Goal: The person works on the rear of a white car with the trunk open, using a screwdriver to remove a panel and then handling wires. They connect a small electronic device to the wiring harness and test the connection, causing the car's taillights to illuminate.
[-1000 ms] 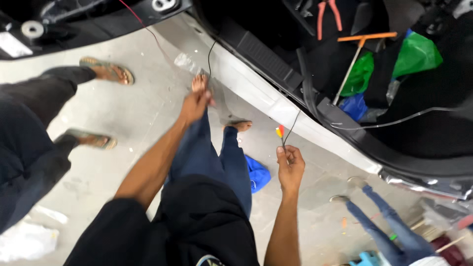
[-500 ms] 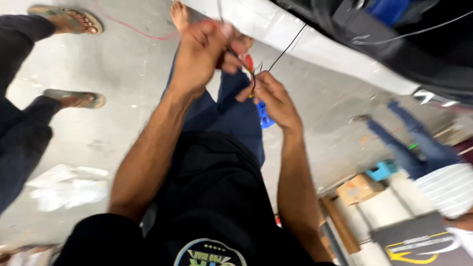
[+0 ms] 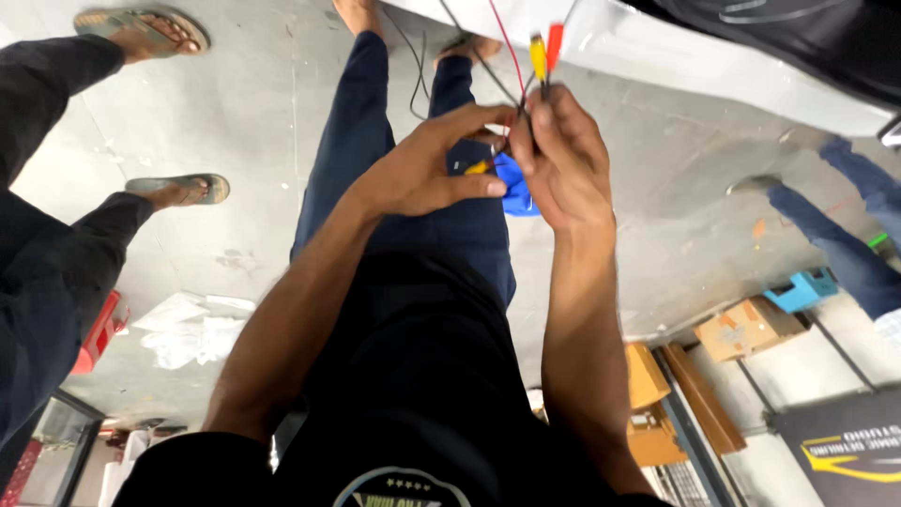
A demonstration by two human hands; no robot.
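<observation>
Hands were apart a second ago; now the wire bundle (image 3: 526, 103), upper middle of frame, is clamped in the right hand (image 3: 563, 160), while a yellow-tipped lead (image 3: 477, 167) is pinched by the left hand (image 3: 427, 174).

Boxes, a sign and a shirt badge along the lower edge of the view

A brown cardboard box (image 3: 749, 329) lies on the floor at the right, with a small light-blue box (image 3: 802, 289) just beside it toward the upper right; in the bottom right corner stands a dark signboard (image 3: 845, 451) with yellow and white markings, cut off by the frame; at the bottom middle a round badge (image 3: 402, 488) with a pale ring is printed on the black shirt, only its top half in view
</observation>
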